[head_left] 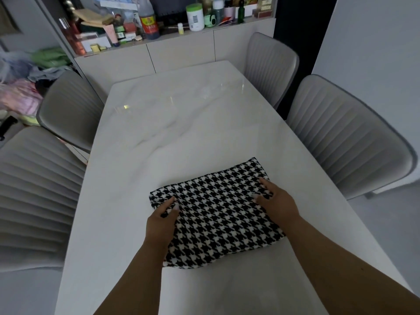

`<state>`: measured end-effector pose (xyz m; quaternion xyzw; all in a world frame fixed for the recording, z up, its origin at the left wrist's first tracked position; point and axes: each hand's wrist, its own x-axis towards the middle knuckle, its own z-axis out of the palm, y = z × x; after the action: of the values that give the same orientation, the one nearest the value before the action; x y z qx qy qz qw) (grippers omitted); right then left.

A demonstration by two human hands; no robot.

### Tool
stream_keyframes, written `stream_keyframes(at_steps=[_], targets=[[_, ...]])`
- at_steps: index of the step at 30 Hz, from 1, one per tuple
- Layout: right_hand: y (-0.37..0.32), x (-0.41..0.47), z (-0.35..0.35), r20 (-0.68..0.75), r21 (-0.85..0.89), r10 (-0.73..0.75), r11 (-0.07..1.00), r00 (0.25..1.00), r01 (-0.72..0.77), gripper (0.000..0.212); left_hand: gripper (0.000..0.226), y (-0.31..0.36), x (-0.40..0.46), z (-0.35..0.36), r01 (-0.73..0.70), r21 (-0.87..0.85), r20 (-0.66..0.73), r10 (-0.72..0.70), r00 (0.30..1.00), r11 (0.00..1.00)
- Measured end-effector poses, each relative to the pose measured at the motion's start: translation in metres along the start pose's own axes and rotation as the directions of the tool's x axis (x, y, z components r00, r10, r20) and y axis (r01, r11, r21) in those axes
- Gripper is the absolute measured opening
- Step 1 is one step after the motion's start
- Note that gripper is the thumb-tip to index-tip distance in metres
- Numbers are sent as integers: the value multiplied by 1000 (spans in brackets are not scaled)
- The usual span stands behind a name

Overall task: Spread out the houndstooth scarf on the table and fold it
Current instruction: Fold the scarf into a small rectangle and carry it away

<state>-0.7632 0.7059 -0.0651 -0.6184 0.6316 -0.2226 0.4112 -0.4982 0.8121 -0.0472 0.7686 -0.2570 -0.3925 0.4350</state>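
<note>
The black-and-white houndstooth scarf (218,214) lies folded into a compact rectangle on the white marble table (181,123), near the front edge and slightly right of centre. My left hand (162,220) grips the scarf's left edge, with a bit of the cloth showing between thumb and fingers. My right hand (276,201) lies on the scarf's right part, fingers fairly straight and pressing the cloth flat. Both forearms reach in from the bottom of the view.
Four grey ribbed chairs stand around the table: two on the left (68,110) and two on the right (345,137). Behind the table's far end stands a cabinet (181,48) with bottles and jars on top. A pile of clothes (27,87) lies at the far left.
</note>
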Motion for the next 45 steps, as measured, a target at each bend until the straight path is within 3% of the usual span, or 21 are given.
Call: stream_keyframes(at_steps=[4, 10, 22, 35, 45], targets=[[-3, -15, -22, -108, 83, -24, 996, 994, 33, 51, 30, 15, -15, 10, -27, -64, 21, 29, 999, 998], [-15, -41, -51, -262, 125, -6, 991, 965, 40, 52, 28, 45, -27, 21, -160, -107, 72, 168, 983, 981], [-21, -148, -117, -560, 169, 103, 986, 822, -9, 52, 33, 93, -84, 46, -302, -200, 290, 350, 891, 932], [17, -207, -195, -671, 295, 239, 954, 702, -42, 50, 29, 131, -148, 122, -341, -219, 446, 405, 798, 914], [98, -211, -301, -688, 321, 287, 944, 667, -76, 50, 27, 151, -205, 252, -380, -175, 506, 414, 757, 908]])
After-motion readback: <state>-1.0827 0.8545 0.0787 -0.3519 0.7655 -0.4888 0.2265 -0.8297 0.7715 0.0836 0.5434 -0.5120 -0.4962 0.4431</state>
